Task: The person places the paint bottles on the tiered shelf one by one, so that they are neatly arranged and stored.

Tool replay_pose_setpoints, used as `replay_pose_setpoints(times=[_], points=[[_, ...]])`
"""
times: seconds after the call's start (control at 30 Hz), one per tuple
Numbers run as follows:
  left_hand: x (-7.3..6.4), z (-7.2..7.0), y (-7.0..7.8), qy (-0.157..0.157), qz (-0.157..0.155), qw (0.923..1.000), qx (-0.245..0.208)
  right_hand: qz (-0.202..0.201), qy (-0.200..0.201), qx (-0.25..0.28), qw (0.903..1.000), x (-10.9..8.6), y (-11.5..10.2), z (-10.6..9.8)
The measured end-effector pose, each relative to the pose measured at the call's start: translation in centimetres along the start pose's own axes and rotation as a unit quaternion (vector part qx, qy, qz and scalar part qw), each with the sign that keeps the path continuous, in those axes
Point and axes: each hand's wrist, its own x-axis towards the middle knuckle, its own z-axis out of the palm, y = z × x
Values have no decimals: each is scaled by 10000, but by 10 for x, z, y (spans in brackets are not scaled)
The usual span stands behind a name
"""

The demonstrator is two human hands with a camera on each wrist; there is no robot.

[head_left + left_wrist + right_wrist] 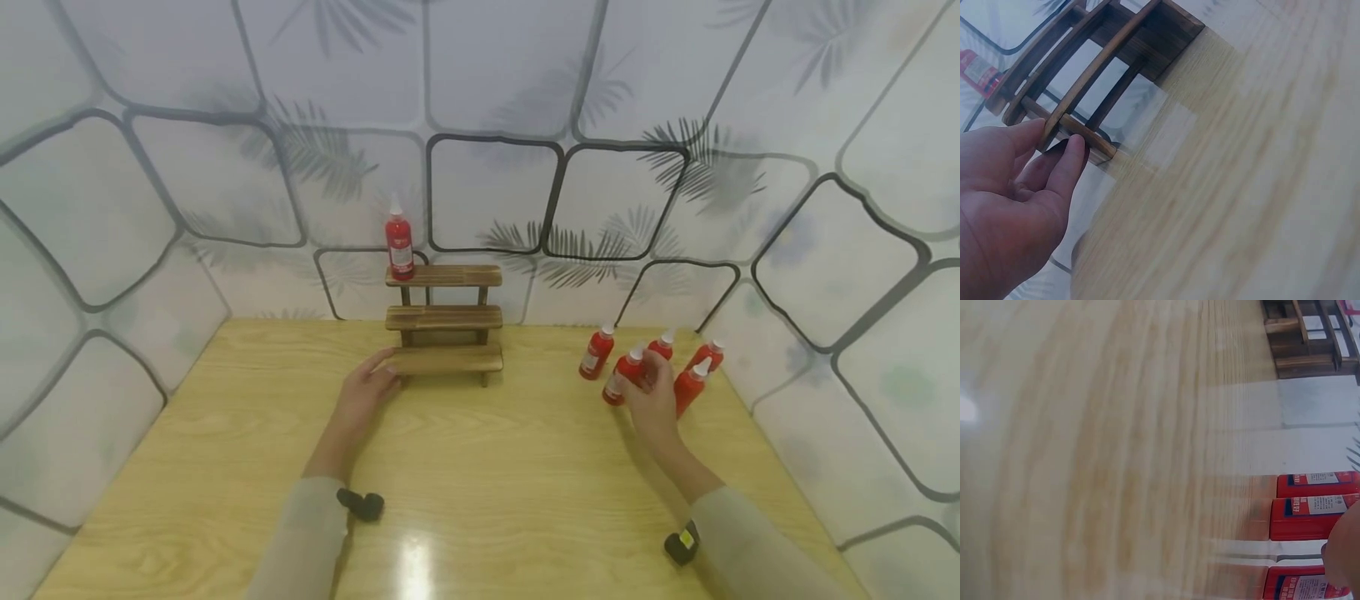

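At the left end of the lowest board of a three-step wooden stand (pixel 444 317), my left hand (pixel 367 385) pinches the wood between thumb and fingers; the left wrist view shows the thumb and fingertips at the board's end (pixel 1054 130). A red squeeze bottle with a white pointed cap (pixel 400 247) stands on the top step, towards its left end. Over on the right, my right hand (pixel 651 396) grips another red squeeze bottle (pixel 622 382) near its neck, the bottle leaning slightly. Only part of that hand (pixel 1344 550) enters the right wrist view, covering the bottle's upper part.
Several more red bottles surround the right hand: one to its left (pixel 596 354), one behind (pixel 662 343), and two on its right, the nearer (pixel 688 388) close beside the hand. A patterned wall (pixel 495 196) stands behind the wooden table (pixel 480 467) and along both sides.
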Motion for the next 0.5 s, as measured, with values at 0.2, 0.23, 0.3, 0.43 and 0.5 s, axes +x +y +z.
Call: replay_pose_setpoints(times=[0.2, 0.23, 0.3, 0.43, 0.5], points=[[-1, 0, 1, 1, 5, 10000, -43, -18, -111, 36, 9999, 5, 5, 3], [-1, 0, 1, 9, 2, 10000, -41, -50, -128, 44, 9999, 5, 6, 3], [-1, 0, 1, 31, -2, 10000, -19, -112, -152, -7, 9998, 6, 7, 3], [-2, 0, 1, 33, 10, 9999, 117, -155, -160, -81, 9997, 4, 8, 1], [-2, 0, 1, 32, 15, 9999, 134, -147, -156, -160, 9996, 4, 9, 1]])
